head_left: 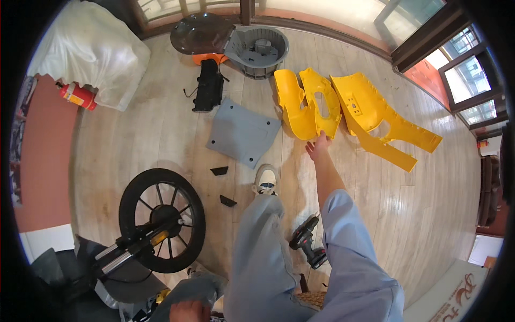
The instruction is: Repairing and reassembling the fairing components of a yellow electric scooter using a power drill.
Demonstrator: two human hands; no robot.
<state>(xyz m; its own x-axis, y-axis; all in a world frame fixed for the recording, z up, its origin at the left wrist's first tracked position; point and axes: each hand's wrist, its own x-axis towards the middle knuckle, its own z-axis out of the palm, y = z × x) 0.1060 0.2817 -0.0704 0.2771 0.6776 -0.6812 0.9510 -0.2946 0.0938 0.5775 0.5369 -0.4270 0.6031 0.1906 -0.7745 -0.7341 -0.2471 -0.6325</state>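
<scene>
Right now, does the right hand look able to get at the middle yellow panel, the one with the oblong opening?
Probably yes: the right hand is at the near end of the middle yellow panel, and nothing visible lies between them, though firm contact is hard to tell.

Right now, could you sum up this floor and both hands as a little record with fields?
Right hand: at the near edge of a yellow panel; grip unclear
Left hand: at the picture's lower edge, partly cut off; grip unclear
Centre: grey panel, two small black pieces
Left side: black spoked wheel
Tool: cordless drill, lying on the floor
</scene>
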